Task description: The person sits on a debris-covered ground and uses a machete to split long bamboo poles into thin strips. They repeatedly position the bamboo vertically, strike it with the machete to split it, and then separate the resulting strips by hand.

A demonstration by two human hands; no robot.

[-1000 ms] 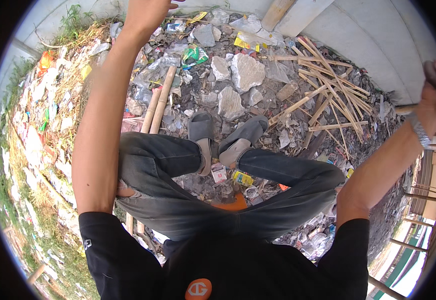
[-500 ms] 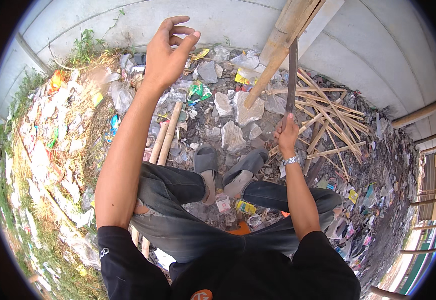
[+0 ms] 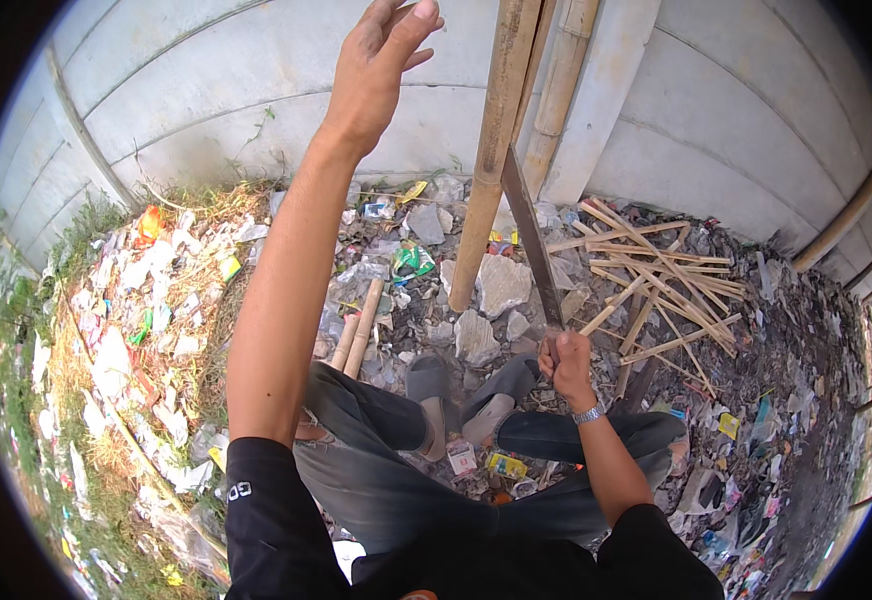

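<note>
Blade (image 3: 534, 240) clamped in the right hand (image 3: 566, 362) lies against the bamboo pole's (image 3: 486, 170) right side; the far left hand (image 3: 386, 50), loosely parted, belongs clear.

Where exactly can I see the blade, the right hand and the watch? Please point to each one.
Blade (image 3: 534, 240), head view: middle of its dark length.
Right hand (image 3: 567, 362), head view: middle of the closed hand.
Watch (image 3: 589, 412), head view: silver band at the right wrist.
</note>
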